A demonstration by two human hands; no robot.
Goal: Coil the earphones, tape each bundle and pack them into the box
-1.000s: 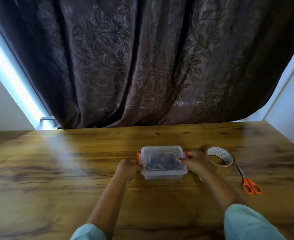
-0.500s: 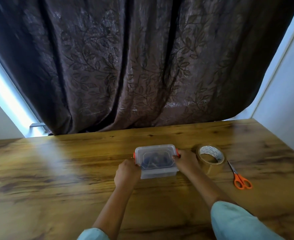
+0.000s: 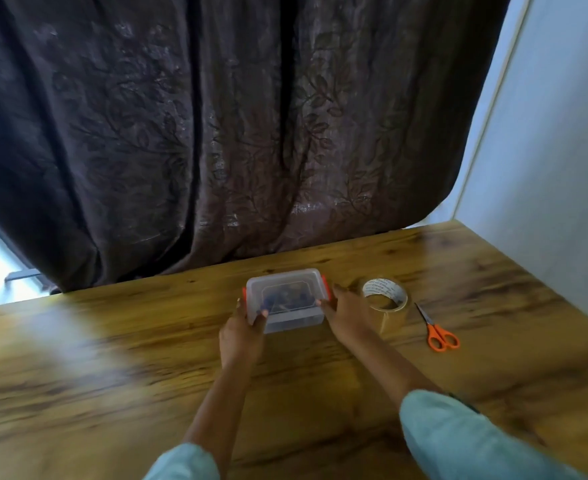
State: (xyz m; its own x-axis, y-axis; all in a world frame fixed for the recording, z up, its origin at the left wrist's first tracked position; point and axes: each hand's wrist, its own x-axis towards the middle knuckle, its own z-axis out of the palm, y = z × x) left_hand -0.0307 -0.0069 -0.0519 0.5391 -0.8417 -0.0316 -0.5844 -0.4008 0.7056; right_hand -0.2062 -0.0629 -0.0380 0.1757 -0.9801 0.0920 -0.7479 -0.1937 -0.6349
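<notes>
Both hands (image 3: 242, 332) (image 3: 346, 313) gripping the lidded clear box (image 3: 287, 299), dark blurred bundles inside.

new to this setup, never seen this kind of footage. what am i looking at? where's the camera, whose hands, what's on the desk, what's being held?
No robot here. A person wears one wide-angle camera on the head, so the single view looks forward and down along their own arms, with pale blue sleeves at the bottom edge.

The surface is a wooden table in front of a dark patterned curtain. On it stands a small clear plastic box with its lid on and orange latches at the two ends; something dark lies inside, too blurred to identify.

The left hand grips the box's left end and the right hand holds its right end. I cannot tell whether the latches are clipped.

To the right of the box stands a roll of brown packing tape, and further right lie orange-handled scissors, untouched.
</notes>
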